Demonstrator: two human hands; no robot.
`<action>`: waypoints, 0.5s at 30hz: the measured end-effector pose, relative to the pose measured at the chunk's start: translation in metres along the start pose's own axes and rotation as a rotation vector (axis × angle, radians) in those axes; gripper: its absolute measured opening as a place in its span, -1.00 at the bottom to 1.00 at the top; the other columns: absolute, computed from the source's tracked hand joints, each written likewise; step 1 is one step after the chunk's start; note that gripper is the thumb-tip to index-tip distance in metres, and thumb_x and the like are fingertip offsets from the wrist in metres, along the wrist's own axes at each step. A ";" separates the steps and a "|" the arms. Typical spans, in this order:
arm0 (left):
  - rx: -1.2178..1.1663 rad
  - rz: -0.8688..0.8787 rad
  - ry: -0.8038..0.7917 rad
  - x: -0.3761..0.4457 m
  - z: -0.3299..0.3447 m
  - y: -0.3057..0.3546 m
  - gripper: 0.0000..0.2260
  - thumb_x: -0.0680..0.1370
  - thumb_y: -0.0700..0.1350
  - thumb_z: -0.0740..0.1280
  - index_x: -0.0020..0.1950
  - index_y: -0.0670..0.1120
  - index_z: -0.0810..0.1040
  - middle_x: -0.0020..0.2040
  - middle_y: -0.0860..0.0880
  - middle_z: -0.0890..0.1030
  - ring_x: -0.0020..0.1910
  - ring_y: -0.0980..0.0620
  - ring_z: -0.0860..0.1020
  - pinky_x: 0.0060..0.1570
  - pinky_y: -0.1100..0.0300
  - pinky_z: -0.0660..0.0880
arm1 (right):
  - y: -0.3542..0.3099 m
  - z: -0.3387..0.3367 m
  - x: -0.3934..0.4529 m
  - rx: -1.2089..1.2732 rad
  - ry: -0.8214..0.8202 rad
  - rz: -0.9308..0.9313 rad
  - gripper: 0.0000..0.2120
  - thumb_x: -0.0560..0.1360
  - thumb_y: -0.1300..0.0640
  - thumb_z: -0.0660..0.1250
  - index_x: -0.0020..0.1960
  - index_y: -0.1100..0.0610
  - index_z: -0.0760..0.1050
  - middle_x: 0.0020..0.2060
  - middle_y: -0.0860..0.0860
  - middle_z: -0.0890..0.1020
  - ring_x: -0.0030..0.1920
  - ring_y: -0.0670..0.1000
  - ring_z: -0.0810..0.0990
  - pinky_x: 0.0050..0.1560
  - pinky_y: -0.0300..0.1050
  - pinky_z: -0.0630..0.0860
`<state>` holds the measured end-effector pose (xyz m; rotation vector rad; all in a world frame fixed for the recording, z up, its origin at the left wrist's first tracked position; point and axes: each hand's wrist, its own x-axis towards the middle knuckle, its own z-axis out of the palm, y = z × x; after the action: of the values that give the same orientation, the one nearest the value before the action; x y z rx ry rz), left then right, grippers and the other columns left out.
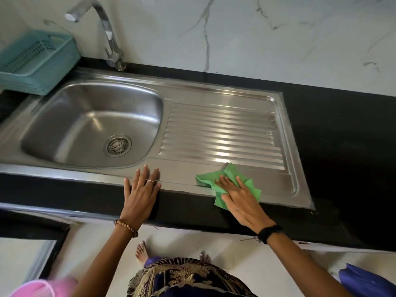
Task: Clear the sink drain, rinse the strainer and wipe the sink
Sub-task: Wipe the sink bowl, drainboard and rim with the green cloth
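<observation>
A steel sink (70,125) with a ribbed drainboard (220,133) is set into a black counter (334,146). The round strainer (117,145) sits in the drain at the basin's bottom. A crumpled green cloth (216,176) lies on the sink's front rim, right of the basin. My right hand (240,200) presses flat on the cloth with straight fingers. My left hand (141,194) rests flat on the front rim and counter edge, fingers spread, holding nothing.
A chrome tap (107,33) rises behind the basin. A teal plastic basket (36,61) stands at the back left, overlapping the sink's corner. Marble wall behind. Below the counter edge are a white floor, my feet, a pink object (40,288) and a blue object (364,284).
</observation>
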<state>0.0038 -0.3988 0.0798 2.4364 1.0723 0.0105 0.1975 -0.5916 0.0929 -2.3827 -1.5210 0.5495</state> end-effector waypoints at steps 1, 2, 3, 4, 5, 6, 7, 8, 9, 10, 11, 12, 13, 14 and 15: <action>0.009 -0.006 0.004 0.001 -0.002 -0.007 -0.56 0.63 -0.01 -0.04 0.50 0.07 -0.06 0.55 -0.05 -0.14 0.52 0.00 -0.21 0.43 -0.10 -0.35 | -0.006 0.001 0.005 0.010 -0.027 -0.020 -0.57 0.63 0.09 -0.06 0.49 0.05 0.07 0.52 -0.01 0.13 0.51 -0.15 0.01 0.47 -0.24 -0.30; 0.027 -0.016 0.012 0.001 -0.005 -0.017 -0.57 0.63 -0.02 -0.06 0.50 0.07 -0.06 0.55 -0.05 -0.13 0.52 -0.01 -0.21 0.42 -0.11 -0.36 | -0.015 0.002 0.012 0.016 -0.057 -0.044 -0.57 0.63 0.09 -0.06 0.50 0.05 0.07 0.52 -0.02 0.11 0.51 -0.15 -0.01 0.48 -0.23 -0.30; 0.051 -0.028 0.025 0.001 -0.009 -0.027 -0.57 0.64 -0.03 -0.06 0.50 0.06 -0.07 0.55 -0.05 -0.13 0.52 -0.01 -0.21 0.41 -0.12 -0.37 | -0.024 0.004 0.019 0.017 -0.088 -0.072 -0.57 0.64 0.09 -0.06 0.50 0.04 0.07 0.52 -0.03 0.10 0.52 -0.16 -0.02 0.49 -0.23 -0.29; 0.073 -0.042 0.043 0.000 -0.014 -0.039 -0.56 0.64 -0.03 -0.07 0.51 0.06 -0.07 0.55 -0.05 -0.12 0.52 -0.02 -0.21 0.41 -0.13 -0.36 | -0.035 0.006 0.028 0.013 -0.115 -0.105 -0.57 0.64 0.08 -0.05 0.50 0.04 0.06 0.52 -0.04 0.09 0.52 -0.16 -0.03 0.49 -0.22 -0.29; 0.087 -0.058 0.059 0.000 -0.019 -0.052 -0.56 0.63 -0.03 -0.06 0.51 0.05 -0.07 0.56 -0.05 -0.12 0.52 -0.03 -0.20 0.41 -0.14 -0.35 | -0.047 0.009 0.038 0.008 -0.135 -0.138 -0.56 0.64 0.08 -0.05 0.51 0.04 0.06 0.53 -0.04 0.08 0.52 -0.16 -0.04 0.49 -0.22 -0.30; 0.096 -0.067 0.067 0.000 -0.024 -0.062 -0.56 0.63 -0.03 -0.05 0.51 0.05 -0.05 0.56 -0.05 -0.11 0.52 -0.03 -0.20 0.41 -0.15 -0.35 | -0.058 0.012 0.049 0.002 -0.146 -0.169 -0.56 0.64 0.09 -0.04 0.51 0.04 0.06 0.53 -0.04 0.07 0.52 -0.16 -0.05 0.48 -0.23 -0.31; 0.098 -0.076 0.071 0.001 -0.030 -0.074 -0.56 0.63 -0.01 -0.04 0.51 0.04 -0.03 0.56 -0.04 -0.09 0.52 -0.01 -0.19 0.41 -0.15 -0.35 | -0.071 0.017 0.064 -0.007 -0.158 -0.200 -0.56 0.64 0.09 -0.03 0.51 0.05 0.06 0.53 -0.04 0.06 0.52 -0.15 -0.05 0.47 -0.23 -0.32; 0.092 -0.082 0.072 0.002 -0.035 -0.084 -0.56 0.63 0.01 -0.03 0.51 0.04 0.00 0.56 -0.03 -0.07 0.52 0.00 -0.18 0.41 -0.14 -0.35 | -0.085 0.022 0.080 -0.024 -0.173 -0.230 -0.55 0.63 0.10 -0.02 0.51 0.05 0.05 0.53 -0.04 0.04 0.52 -0.13 -0.06 0.45 -0.23 -0.34; 0.074 -0.086 0.073 0.002 -0.040 -0.094 -0.56 0.62 0.02 -0.02 0.51 0.05 0.04 0.56 -0.02 -0.04 0.53 0.01 -0.17 0.40 -0.11 -0.37 | -0.099 0.029 0.096 -0.052 -0.190 -0.258 -0.54 0.63 0.11 -0.02 0.52 0.05 0.02 0.54 -0.04 0.01 0.53 -0.12 -0.08 0.45 -0.21 -0.35; 0.047 -0.089 0.078 0.002 -0.045 -0.102 -0.56 0.62 0.03 -0.01 0.50 0.05 0.07 0.56 -0.02 -0.02 0.53 0.01 -0.15 0.39 -0.08 -0.39 | -0.113 0.035 0.111 -0.090 -0.200 -0.280 -0.53 0.63 0.10 -0.02 0.52 0.05 -0.01 0.54 -0.04 -0.01 0.53 -0.10 -0.11 0.46 -0.18 -0.36; 0.029 -0.084 0.089 0.003 -0.049 -0.109 -0.57 0.62 0.02 0.00 0.50 0.05 0.09 0.55 -0.03 0.00 0.53 0.01 -0.15 0.38 -0.06 -0.41 | -0.124 0.041 0.125 -0.131 -0.198 -0.294 -0.52 0.63 0.09 -0.03 0.53 0.03 -0.04 0.54 -0.04 -0.03 0.53 -0.09 -0.12 0.47 -0.13 -0.35; 0.028 -0.074 0.101 0.004 -0.054 -0.118 -0.58 0.62 0.00 0.01 0.50 0.04 0.10 0.55 -0.03 0.02 0.52 0.01 -0.14 0.38 -0.06 -0.42 | -0.138 0.049 0.140 -0.166 -0.192 -0.301 -0.51 0.63 0.07 -0.03 0.53 0.01 -0.05 0.54 -0.06 -0.04 0.53 -0.09 -0.13 0.48 -0.09 -0.34; 0.038 -0.068 0.108 0.006 -0.060 -0.127 -0.58 0.63 -0.02 0.00 0.49 0.04 0.10 0.55 -0.03 0.04 0.52 0.01 -0.14 0.38 -0.06 -0.42 | -0.151 0.055 0.153 -0.195 -0.186 -0.303 -0.51 0.62 0.04 -0.04 0.53 -0.02 -0.05 0.54 -0.07 -0.02 0.54 -0.09 -0.10 0.49 -0.07 -0.33; 0.049 -0.066 0.109 0.009 -0.065 -0.137 -0.59 0.63 -0.03 0.00 0.49 0.04 0.10 0.55 -0.02 0.05 0.52 0.01 -0.14 0.38 -0.06 -0.42 | -0.165 0.062 0.166 -0.214 -0.182 -0.301 -0.52 0.62 0.02 -0.04 0.52 -0.04 -0.02 0.54 -0.08 0.02 0.53 -0.09 -0.06 0.49 -0.05 -0.31; 0.056 -0.067 0.102 0.012 -0.071 -0.148 -0.58 0.63 -0.02 0.00 0.50 0.04 0.09 0.55 -0.02 0.05 0.52 0.01 -0.15 0.38 -0.07 -0.42 | -0.177 0.067 0.175 -0.217 -0.180 -0.292 -0.53 0.62 0.01 -0.04 0.52 -0.05 0.02 0.53 -0.08 0.09 0.53 -0.08 0.00 0.50 -0.03 -0.29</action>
<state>-0.1040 -0.2748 0.0782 2.4718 1.2139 0.0849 0.0908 -0.3574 0.0757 -2.2478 -2.0600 0.5675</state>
